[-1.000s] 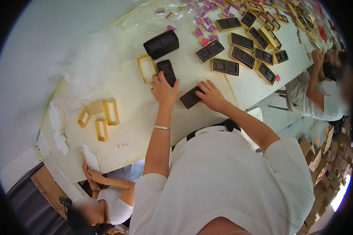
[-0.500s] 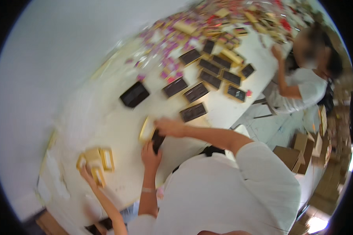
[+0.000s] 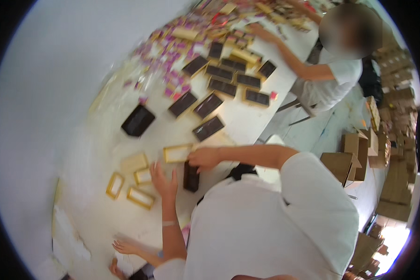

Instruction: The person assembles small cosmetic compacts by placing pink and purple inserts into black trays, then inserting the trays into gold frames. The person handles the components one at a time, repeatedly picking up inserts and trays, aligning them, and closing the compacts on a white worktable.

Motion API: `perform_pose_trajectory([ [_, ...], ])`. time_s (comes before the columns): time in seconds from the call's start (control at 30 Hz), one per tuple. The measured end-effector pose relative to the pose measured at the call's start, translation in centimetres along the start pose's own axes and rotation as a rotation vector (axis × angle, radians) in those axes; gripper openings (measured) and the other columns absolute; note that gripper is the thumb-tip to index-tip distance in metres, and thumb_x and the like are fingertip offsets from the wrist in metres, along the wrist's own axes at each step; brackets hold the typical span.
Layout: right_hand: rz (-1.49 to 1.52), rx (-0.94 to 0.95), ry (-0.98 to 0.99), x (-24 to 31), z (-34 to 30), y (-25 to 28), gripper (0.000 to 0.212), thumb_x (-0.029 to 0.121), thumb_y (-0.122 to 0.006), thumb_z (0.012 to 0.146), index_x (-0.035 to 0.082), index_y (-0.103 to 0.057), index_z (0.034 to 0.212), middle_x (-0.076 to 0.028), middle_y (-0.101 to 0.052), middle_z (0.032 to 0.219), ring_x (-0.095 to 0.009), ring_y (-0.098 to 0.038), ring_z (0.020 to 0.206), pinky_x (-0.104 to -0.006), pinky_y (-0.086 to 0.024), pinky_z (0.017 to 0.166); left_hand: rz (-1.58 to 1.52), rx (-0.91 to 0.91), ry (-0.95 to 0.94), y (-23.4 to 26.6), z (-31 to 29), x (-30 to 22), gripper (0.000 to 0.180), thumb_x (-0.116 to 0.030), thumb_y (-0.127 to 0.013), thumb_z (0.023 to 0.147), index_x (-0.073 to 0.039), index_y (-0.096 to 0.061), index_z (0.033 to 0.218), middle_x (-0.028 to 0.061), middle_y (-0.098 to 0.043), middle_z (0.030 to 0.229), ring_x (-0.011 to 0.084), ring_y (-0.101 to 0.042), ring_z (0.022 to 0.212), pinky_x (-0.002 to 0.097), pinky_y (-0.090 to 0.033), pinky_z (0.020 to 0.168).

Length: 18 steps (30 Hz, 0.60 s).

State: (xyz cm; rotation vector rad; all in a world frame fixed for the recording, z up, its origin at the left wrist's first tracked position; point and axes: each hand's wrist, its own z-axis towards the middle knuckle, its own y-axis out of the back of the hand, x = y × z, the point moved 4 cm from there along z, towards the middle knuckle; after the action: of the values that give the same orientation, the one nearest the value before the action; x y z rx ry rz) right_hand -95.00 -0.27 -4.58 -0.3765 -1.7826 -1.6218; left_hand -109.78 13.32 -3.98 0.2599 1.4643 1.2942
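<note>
My right hand (image 3: pixel 204 157) has its fingers closed over the upper end of a dark brown rectangular tray (image 3: pixel 191 178) at the table's near edge. Just beyond that tray lies a yellow-rimmed box frame (image 3: pixel 177 153), close to the right fingertips. My left hand (image 3: pixel 164 181) is spread, holds nothing and hovers left of the tray, by a small yellow-rimmed frame (image 3: pixel 143 176). Further left lie another yellow frame (image 3: pixel 115 185), a long yellow frame (image 3: pixel 140 198) and a flat pale yellow piece (image 3: pixel 134 163).
Several gold boxes with dark trays (image 3: pixel 209 128) stand beyond my hands. A black tray (image 3: pixel 138 120) sits far left. Purple and gold pieces (image 3: pixel 172 51) pile up at the back. A co-worker (image 3: pixel 336 79) sits at right; another person's hand (image 3: pixel 125 247) rests lower left. Cartons (image 3: pixel 338 165) stand right.
My left hand has let go of the dark tray and opened. The other person's hand has left the yellow frames, which now lie spread nearer my left hand. The view has shifted.
</note>
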Motion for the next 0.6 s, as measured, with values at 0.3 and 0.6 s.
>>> perform_pose_trajectory([
  [0.3,0.123,-0.19,-0.087,3.2,-4.1,5.5,0.022,0.021,-0.063,0.08,0.002,-0.053,0.083,-0.016,-0.044,0.115,-0.031,-0.046,0.108,-0.0382,-0.041,0.086,0.236,0.621,-0.238,-1.0,5.2,-3.7,0.082,-0.016,-0.074,0.06,-0.018,-0.038,0.134,0.0139,-0.032,0.14,0.0322,-0.039,0.119,0.0453,-0.029,0.099],
  [0.6,0.895,-0.386,-0.963,-1.6,-7.8,4.4,0.037,0.035,-0.048,0.09,-0.001,-0.057,0.093,-0.005,-0.057,0.081,-0.012,-0.052,0.071,-0.0257,-0.044,0.063,0.085,0.556,-0.152,-4.3,3.7,-5.2,0.075,-0.012,-0.075,0.062,-0.013,-0.041,0.129,0.0097,-0.046,0.12,0.0271,-0.047,0.108,0.0418,-0.039,0.088],
])
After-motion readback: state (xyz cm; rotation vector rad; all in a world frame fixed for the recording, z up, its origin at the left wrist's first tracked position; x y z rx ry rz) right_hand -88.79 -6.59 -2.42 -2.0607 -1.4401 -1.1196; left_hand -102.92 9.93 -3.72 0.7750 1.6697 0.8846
